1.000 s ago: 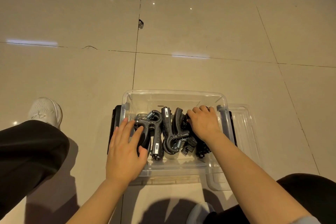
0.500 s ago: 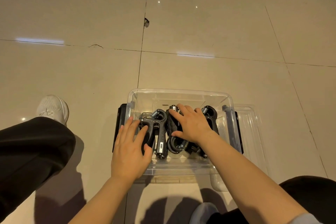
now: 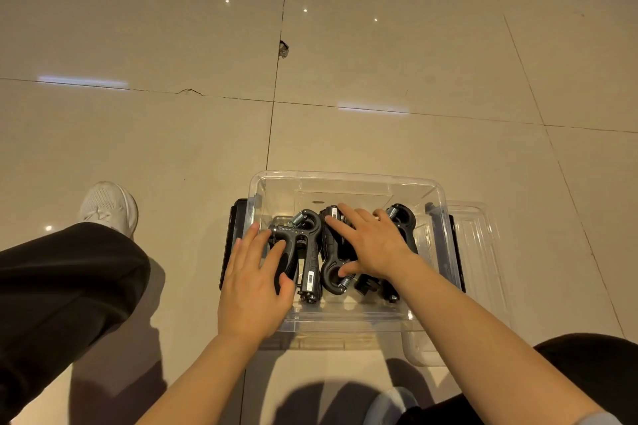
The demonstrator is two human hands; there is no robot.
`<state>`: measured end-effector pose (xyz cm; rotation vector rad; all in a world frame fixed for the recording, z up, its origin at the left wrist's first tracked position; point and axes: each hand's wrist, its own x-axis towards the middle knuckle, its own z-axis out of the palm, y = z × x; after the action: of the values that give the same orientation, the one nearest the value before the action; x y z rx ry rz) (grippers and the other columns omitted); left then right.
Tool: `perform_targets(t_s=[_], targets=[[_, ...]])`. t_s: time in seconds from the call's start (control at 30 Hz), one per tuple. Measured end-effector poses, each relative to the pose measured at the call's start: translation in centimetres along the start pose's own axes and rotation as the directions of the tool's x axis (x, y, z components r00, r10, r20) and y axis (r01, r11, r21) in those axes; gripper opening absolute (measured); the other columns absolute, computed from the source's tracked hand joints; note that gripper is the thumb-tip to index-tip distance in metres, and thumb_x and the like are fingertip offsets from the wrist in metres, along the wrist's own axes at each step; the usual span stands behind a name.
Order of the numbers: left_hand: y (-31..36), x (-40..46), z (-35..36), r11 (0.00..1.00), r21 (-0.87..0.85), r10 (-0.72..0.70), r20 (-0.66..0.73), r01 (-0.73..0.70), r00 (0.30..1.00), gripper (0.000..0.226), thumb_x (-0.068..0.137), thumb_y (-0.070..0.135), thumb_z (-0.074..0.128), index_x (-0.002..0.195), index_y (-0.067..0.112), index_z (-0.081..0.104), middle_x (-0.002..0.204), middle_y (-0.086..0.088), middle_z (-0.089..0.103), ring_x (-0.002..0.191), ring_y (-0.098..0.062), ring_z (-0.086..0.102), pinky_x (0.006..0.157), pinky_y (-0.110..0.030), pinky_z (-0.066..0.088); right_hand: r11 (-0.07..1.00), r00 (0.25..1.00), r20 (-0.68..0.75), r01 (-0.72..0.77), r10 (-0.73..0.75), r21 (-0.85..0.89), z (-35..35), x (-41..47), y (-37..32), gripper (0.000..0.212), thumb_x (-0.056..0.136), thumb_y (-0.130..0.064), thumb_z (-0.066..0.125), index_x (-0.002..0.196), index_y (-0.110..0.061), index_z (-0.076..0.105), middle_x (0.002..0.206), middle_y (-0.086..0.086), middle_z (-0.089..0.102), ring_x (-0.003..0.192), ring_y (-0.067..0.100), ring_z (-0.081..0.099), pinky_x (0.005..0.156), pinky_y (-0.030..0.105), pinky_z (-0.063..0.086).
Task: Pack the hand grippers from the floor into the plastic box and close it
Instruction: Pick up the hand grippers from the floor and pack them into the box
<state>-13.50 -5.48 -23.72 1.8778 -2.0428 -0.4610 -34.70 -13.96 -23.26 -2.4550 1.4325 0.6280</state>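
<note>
Clear plastic box (image 3: 345,179) sits open on the tiled floor (image 3: 379,62), several black hand grippers (image 3: 307,252) lying packed side by side inside it. Left hand (image 3: 253,283) rests flat, fingers spread, on the leftmost one; right hand (image 3: 373,245) lies open-palmed over the middle ones, neither grip closed. Clear lid (image 3: 480,252) lies flat just right of the box.

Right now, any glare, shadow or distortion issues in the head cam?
Head view: warm, dim light; ceiling lights glare off the glossy floor tiles; soft arm shadows fall below the clear plastic box; wide-angle lens bows the tile joints; hand grippers are sharp.
</note>
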Motion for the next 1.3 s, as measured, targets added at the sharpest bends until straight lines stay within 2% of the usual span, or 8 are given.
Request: perform_targets(t_s=[0.13, 0.3, 0.5, 0.67, 0.77, 0.97, 1.13, 1.3], targets=[[-0.2, -0.1, 0.2, 1.000, -0.010, 0.000, -0.015, 0.000, 1.000, 0.051, 0.079, 0.031, 0.040, 0.119, 0.007, 0.062, 0.135, -0.013, 0.050, 0.139, -0.024, 0.026, 0.115, -0.041, 0.018, 0.952, 0.967, -0.013, -0.248, 0.254, 0.178, 0.4, -2.2, 3.4, 0.088, 0.080, -0.058, 0.060, 0.149, -0.026, 0.016, 0.157, 0.001, 0.016, 0.142, 0.024, 0.019, 0.114, 0.046, 0.016], [-0.3, 0.0, 0.3, 1.000, -0.004, 0.003, -0.020, -0.003, 1.000, 0.051, 0.080, 0.033, 0.040, 0.118, 0.007, 0.062, 0.135, -0.014, 0.051, 0.139, -0.025, 0.027, 0.113, -0.048, 0.025, 0.952, 0.959, 0.034, -0.282, 0.280, 0.116, 1.5, -2.6, 4.3, 0.069, 0.087, -0.055, 0.049, 0.144, -0.022, 0.029, 0.153, 0.000, 0.025, 0.134, 0.024, 0.035, 0.111, 0.042, 0.022], [-0.3, -0.1, 0.5, 1.000, 0.009, 0.009, -0.025, -0.009, 1.000, 0.052, 0.082, 0.036, 0.040, 0.119, 0.007, 0.062, 0.133, -0.014, 0.052, 0.138, -0.026, 0.028, 0.112, -0.049, 0.027, 0.943, 0.947, 0.064, -0.319, 0.314, 0.092, 1.8, -2.9, 3.7, 0.067, 0.095, -0.048, 0.039, 0.149, -0.017, 0.014, 0.158, 0.004, 0.010, 0.141, 0.025, 0.022, 0.116, 0.044, 0.012], [-0.3, 0.1, 0.1, 1.000, -0.002, 0.013, -0.010, -0.013, 1.000, 0.055, 0.081, 0.041, 0.042, 0.119, 0.008, 0.062, 0.133, -0.014, 0.052, 0.137, -0.026, 0.029, 0.109, -0.052, 0.032, 0.865, 0.923, 0.043, -0.374, 0.383, 0.335, -0.1, -5.8, 1.0, 0.071, 0.096, -0.047, 0.039, 0.151, -0.020, 0.004, 0.159, 0.003, 0.004, 0.145, 0.021, 0.009, 0.118, 0.044, 0.008], [-0.3, 0.4, -0.4, 0.999, -0.043, 0.023, 0.037, -0.021, 0.999, 0.061, 0.078, 0.046, 0.042, 0.125, 0.010, 0.059, 0.136, -0.014, 0.049, 0.138, -0.027, 0.027, 0.109, -0.053, 0.030, 0.854, 0.934, 0.042, -0.342, 0.355, 0.392, -2.3, -9.1, -1.1, 0.073, 0.094, -0.045, 0.044, 0.151, -0.021, 0.006, 0.159, 0.002, 0.008, 0.144, 0.022, 0.015, 0.118, 0.044, 0.012], [1.5, 0.2, -4.5, 0.985, -0.174, 0.016, 0.144, 0.010, 0.989, 0.069, 0.085, 0.043, 0.058, 0.146, 0.029, 0.027, 0.153, -0.004, 0.025, 0.144, -0.022, 0.007, 0.117, -0.047, 0.012, 0.882, 0.962, 0.094, -0.272, 0.256, 0.386, -7.3, -14.2, -3.1, 0.071, 0.094, -0.042, 0.047, 0.151, -0.028, 0.008, 0.159, -0.001, 0.007, 0.142, 0.025, 0.022, 0.113, 0.044, 0.026], [4.3, -1.3, -12.0, 0.948, -0.302, 0.105, -0.008, -0.103, 0.994, 0.069, 0.088, 0.031, 0.061, 0.147, 0.029, 0.024, 0.142, 0.000, 0.040, 0.130, -0.017, 0.035, 0.106, -0.036, 0.033, 0.924, 0.980, 0.040, -0.198, 0.196, 0.328, -11.9, -16.1, -5.3, 0.065, 0.095, -0.041, 0.046, 0.150, -0.028, 0.014, 0.159, 0.000, 0.006, 0.142, 0.026, 0.022, 0.111, 0.046, 0.025], [4.5, -4.0, -21.1, 0.924, -0.339, 0.129, -0.159, -0.177, 0.979, 0.048, 0.088, 0.027, 0.062, 0.133, 0.029, 0.045, 0.117, 0.007, 0.054, 0.096, -0.002, 0.054, 0.082, -0.021, 0.047, 0.949, 0.973, -0.201, -0.050, 0.117, 0.311, -18.3, -18.1, -9.4, 0.063, 0.092, -0.038, 0.055, 0.146, -0.027, 0.026, 0.155, 0.000, 0.018, 0.136, 0.023, 0.033, 0.108, 0.041, 0.034]])
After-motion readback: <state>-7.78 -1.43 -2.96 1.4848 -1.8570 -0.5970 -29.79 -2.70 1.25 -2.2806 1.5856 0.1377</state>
